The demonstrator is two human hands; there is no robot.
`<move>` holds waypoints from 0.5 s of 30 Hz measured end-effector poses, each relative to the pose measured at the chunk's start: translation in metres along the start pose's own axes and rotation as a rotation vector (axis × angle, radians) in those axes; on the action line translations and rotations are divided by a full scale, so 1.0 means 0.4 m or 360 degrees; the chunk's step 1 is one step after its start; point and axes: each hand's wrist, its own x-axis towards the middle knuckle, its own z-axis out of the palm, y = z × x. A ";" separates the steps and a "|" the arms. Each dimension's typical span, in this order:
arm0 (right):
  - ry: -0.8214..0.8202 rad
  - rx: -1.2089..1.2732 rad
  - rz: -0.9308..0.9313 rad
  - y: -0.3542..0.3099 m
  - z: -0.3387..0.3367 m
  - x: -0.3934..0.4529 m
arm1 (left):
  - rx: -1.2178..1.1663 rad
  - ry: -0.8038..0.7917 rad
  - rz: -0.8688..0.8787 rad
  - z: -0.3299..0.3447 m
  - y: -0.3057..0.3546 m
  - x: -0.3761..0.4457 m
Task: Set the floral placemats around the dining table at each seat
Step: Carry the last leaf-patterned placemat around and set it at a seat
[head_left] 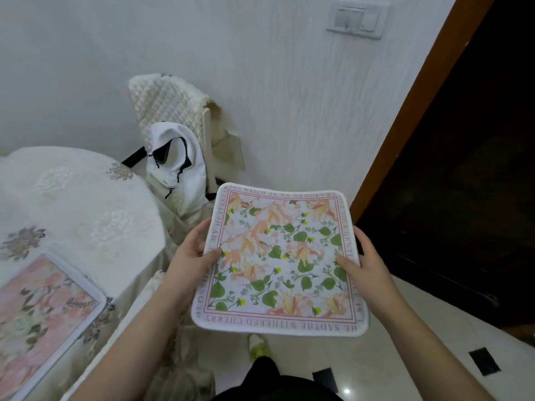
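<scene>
A square floral placemat [279, 257] with peach flowers, green leaves and a pink lettered border is held flat in the air, right of the dining table. My left hand [192, 250] grips its left edge, thumb on top. My right hand [363, 260] grips its right edge the same way. A second, pinker floral placemat [40, 316] lies on the dining table [86, 204] near its front left edge. The table is round and covered with a white embroidered cloth.
A chair [173, 111] with a quilted cream cover stands against the white wall behind the table, a white bag [176, 163] resting on it. A dark doorway with a brown frame [405, 111] is at right. Pale tiled floor [419, 328] lies below.
</scene>
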 end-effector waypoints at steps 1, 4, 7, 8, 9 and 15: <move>-0.0020 0.0001 -0.0006 -0.011 0.014 0.030 | -0.0022 0.0024 0.0003 -0.010 0.006 0.021; -0.0071 -0.0017 -0.0048 -0.053 0.061 0.117 | -0.0068 0.0083 0.0021 -0.044 0.032 0.090; -0.0129 -0.0103 -0.0128 -0.109 0.108 0.197 | -0.0075 0.0151 0.0046 -0.078 0.066 0.151; -0.0138 -0.0115 -0.0138 -0.128 0.123 0.222 | -0.0066 0.0168 0.0056 -0.090 0.079 0.169; -0.0139 -0.0113 -0.0145 -0.146 0.137 0.248 | -0.0060 0.0174 0.0068 -0.102 0.093 0.187; -0.0195 -0.0156 -0.0186 -0.203 0.217 0.372 | -0.0061 0.0213 0.0088 -0.170 0.164 0.276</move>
